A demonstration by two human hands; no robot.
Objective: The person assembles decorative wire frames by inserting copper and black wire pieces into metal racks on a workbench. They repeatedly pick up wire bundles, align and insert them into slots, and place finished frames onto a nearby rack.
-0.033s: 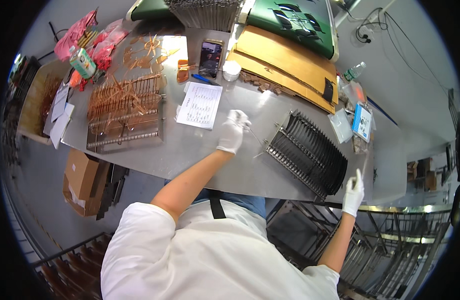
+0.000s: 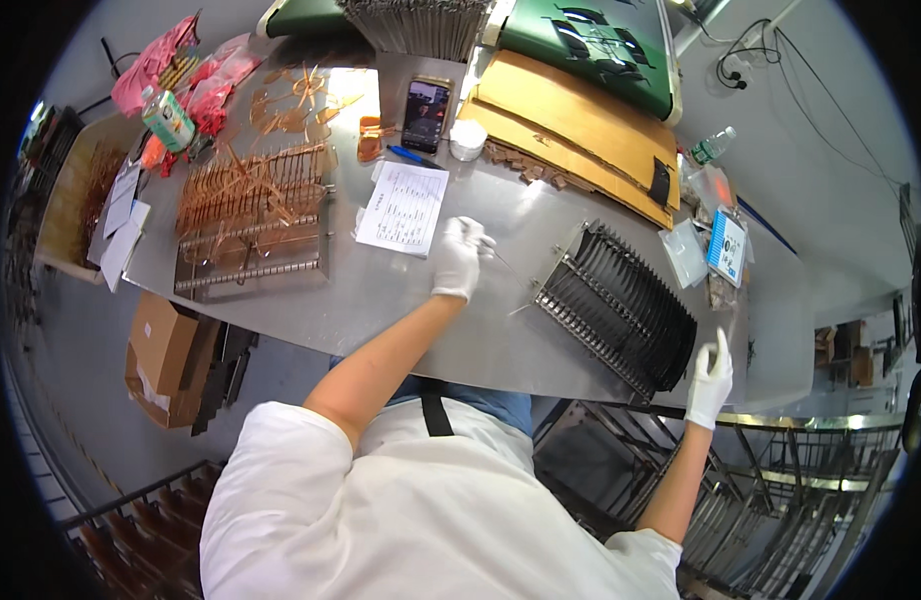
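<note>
White-gloved, my left hand is over the middle of the metal table, its fingers closed on a thin metal wire. The wire slants from the fingertips toward the near-left end of a rack packed with dark, thin, curved pieces; whether it joins the rack I cannot tell. My right hand, also in a white glove, is past the rack's right end near the table edge. Its forefinger points up, apart from the thumb, and I see nothing in it.
A second rack with amber eyeglass frames stands left. Between the racks lie a printed sheet, a blue pen, a phone and a white round container. Cardboard lies behind, below a green conveyor.
My left hand has barely shifted. On my right hand, the raised fingers have bent slightly and the hand has turned a little.
</note>
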